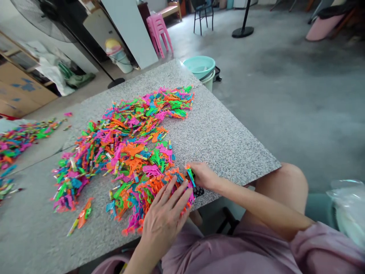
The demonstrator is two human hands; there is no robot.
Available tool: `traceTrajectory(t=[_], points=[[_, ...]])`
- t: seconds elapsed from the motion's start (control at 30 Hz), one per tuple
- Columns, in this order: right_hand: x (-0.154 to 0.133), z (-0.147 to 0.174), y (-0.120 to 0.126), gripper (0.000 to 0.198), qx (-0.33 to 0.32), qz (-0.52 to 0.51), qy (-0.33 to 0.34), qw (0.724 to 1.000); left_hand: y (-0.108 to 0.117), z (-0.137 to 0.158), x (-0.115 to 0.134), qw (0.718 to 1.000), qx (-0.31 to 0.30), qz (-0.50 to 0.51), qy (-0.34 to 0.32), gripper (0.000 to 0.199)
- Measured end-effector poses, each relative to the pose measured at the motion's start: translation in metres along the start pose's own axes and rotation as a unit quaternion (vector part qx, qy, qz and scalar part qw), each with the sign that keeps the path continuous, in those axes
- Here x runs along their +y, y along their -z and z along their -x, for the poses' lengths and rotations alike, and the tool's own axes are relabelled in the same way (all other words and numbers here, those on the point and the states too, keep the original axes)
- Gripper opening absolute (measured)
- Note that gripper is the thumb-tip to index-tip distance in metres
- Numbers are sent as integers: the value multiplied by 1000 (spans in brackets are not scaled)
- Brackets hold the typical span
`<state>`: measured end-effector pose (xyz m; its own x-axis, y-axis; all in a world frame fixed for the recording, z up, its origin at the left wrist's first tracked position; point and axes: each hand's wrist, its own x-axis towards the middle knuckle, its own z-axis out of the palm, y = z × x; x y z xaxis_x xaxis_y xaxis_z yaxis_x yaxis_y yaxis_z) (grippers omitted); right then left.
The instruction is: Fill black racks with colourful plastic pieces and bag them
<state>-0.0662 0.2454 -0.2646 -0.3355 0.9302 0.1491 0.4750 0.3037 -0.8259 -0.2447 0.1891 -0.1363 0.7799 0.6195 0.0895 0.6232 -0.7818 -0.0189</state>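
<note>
A large heap of small plastic toy guns (134, 148) in orange, pink, green and blue spreads over the speckled stone table (216, 133). Near the table's front edge, several are lined up close together in a row (154, 188). My left hand (167, 215) lies over this row, its fingers stretched out and touching the toys. At the row's right end, my right hand (203, 176) is closed round a few upright toy guns (190, 176), green, blue and orange. Its fingertips are partly hidden. Below it a black piece with holes (199, 191) shows at the edge.
Another heap of colourful pieces (23, 140) lies at the far left. A loose orange toy gun with a yellow tube (81, 217) lies apart. Beyond the table's far corner stands a turquoise basin (199, 65) on a bucket. A standing fan (85, 49) is behind the table.
</note>
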Motion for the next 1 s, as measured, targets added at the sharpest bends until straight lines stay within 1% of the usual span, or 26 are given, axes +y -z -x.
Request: traceTrajectory(t=[0.17, 0.3, 0.37, 0.47, 0.5, 0.57, 0.67, 0.73, 0.77, 0.9, 0.93, 1.0], points=[[0, -9, 7, 11, -39, 28, -3, 999, -1, -1, -1, 1000, 21, 1, -4, 36], [2, -11, 11, 10, -58, 25, -6, 998, 0, -2, -2, 999, 28, -13, -9, 35], [4, -11, 14, 7, -50, 9, -28, 998, 0, -1, -3, 999, 32, -15, -11, 35], [5, -9, 19, 6, 0, -24, -95, 995, 0, 0, -4, 999, 36, -14, -14, 36], [5, -9, 19, 8, 9, -34, -103, 994, -1, 0, -4, 999, 38, -15, -17, 36], [6, -8, 16, 9, -2, -39, -72, 997, -1, 0, -6, 999, 40, -18, -19, 36], [8, -8, 11, 7, -10, 24, -6, 1000, -4, 0, -8, 999, 38, -23, -27, 37], [12, -8, 12, 11, -7, 65, 14, 998, -6, 1, -9, 999, 36, -25, -30, 38], [14, -8, 14, 13, -9, 64, 11, 998, -6, 1, -9, 999, 40, -23, -29, 38], [19, -4, 20, 12, 7, -26, -34, 999, -8, 1, -12, 998, 60, -13, -34, 36], [17, -2, 19, 12, 7, -45, -29, 999, -8, 1, -13, 998, 54, -15, -39, 37], [12, -1, 16, 10, -12, -54, 3, 998, -8, 1, -15, 998, 42, -20, -45, 38]])
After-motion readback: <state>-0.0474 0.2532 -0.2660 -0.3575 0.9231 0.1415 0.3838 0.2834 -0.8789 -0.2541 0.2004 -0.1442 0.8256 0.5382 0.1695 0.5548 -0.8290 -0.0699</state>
